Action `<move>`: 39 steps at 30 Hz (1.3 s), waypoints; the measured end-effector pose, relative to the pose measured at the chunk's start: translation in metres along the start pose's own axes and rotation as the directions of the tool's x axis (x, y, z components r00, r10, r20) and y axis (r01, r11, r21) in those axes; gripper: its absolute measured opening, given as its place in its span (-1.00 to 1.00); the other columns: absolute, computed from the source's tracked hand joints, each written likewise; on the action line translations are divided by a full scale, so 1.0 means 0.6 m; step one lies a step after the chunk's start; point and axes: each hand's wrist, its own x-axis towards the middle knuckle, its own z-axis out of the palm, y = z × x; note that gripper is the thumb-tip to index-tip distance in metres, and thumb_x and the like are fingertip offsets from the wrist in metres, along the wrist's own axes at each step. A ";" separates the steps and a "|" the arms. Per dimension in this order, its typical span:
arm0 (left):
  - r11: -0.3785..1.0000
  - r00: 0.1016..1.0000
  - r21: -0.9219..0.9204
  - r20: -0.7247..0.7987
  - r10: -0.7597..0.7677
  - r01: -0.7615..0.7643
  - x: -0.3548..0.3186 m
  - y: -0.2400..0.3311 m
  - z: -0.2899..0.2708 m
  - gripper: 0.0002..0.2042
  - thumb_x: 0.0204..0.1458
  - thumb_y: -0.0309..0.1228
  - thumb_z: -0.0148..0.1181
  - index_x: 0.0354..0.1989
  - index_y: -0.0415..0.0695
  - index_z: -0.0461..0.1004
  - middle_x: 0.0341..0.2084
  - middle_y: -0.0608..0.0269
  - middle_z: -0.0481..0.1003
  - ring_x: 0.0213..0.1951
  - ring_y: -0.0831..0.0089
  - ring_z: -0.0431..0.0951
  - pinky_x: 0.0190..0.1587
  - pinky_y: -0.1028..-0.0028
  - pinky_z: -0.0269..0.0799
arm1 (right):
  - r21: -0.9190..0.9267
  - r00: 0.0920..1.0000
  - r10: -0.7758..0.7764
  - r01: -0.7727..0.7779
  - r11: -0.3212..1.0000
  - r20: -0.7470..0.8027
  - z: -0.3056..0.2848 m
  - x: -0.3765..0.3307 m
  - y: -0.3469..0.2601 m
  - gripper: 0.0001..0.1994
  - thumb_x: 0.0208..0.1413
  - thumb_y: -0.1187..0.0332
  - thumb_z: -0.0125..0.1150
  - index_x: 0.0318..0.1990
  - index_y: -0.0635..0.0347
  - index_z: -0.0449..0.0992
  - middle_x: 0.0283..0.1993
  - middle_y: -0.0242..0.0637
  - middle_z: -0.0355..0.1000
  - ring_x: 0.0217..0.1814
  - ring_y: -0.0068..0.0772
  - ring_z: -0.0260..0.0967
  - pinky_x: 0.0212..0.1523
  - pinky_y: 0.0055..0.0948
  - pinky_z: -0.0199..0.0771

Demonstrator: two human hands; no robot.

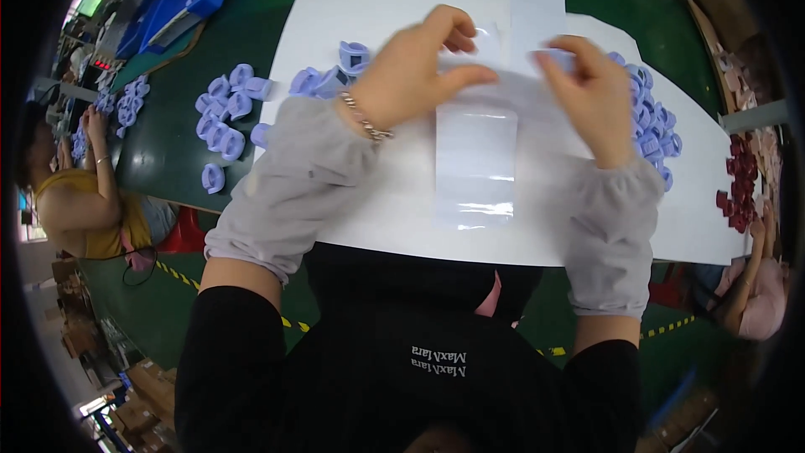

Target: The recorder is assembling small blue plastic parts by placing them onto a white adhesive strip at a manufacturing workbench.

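My left hand (pixel 423 63), with a chain bracelet at the wrist, is over the white board (pixel 377 210). Its thumb points right and its fingers curl, apart from the thumb; I see nothing in it. Facing it, my right hand (pixel 591 88) is blurred, thumb and forefinger close around a pale lavender patch too smeared to name. Below and between the hands lies a glossy clear-and-white strip (pixel 475 151) on the board. A white paper strip (pixel 538 13) extends past the board's far edge. Lavender ring-shaped plastic pieces (pixel 355 57) lie beside my left hand.
Another pile of lavender pieces (pixel 650 113) lies right of my right hand. More lavender pieces (pixel 222 109) are on the green table to the left. Dark red pieces (pixel 742 180) lie at the far right. One person (pixel 80 201) sits left, another (pixel 759 285) right.
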 end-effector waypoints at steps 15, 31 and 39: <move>0.906 0.944 0.418 0.320 -0.080 -0.065 0.005 -0.019 -0.060 -0.84 0.04 -0.36 0.12 -0.33 -0.21 0.48 -0.40 0.07 0.50 -0.28 0.12 0.46 -0.20 0.30 0.36 | 0.187 0.864 -0.504 0.494 0.849 0.008 0.089 -0.012 -0.001 -0.60 0.00 0.51 0.18 0.06 0.19 0.40 -0.13 -0.15 0.37 -0.08 -0.14 0.30 -0.04 -0.34 0.31; 0.807 0.939 -0.517 -0.017 -0.344 0.286 0.017 -0.058 0.025 -0.78 0.18 -0.36 0.03 -0.07 -0.20 0.35 -0.25 0.26 0.44 -0.20 0.54 0.45 -0.12 0.54 0.40 | 0.296 0.883 -0.421 0.353 0.888 0.207 0.113 -0.007 0.016 -0.74 -0.06 0.57 0.18 -0.15 0.22 0.44 -0.14 -0.21 0.35 -0.16 -0.27 0.35 -0.16 -0.45 0.40; 0.833 0.967 -0.494 0.169 -0.190 0.250 -0.003 -0.050 0.032 -0.70 0.10 -0.32 0.18 -0.08 -0.23 0.41 -0.28 0.28 0.48 -0.25 0.56 0.49 -0.20 0.56 0.44 | 0.737 0.970 0.075 -0.227 0.637 0.233 0.095 -0.001 0.018 -0.81 0.10 0.45 0.19 -0.16 0.33 0.44 -0.15 -0.32 0.39 -0.14 -0.52 0.39 -0.12 -0.56 0.41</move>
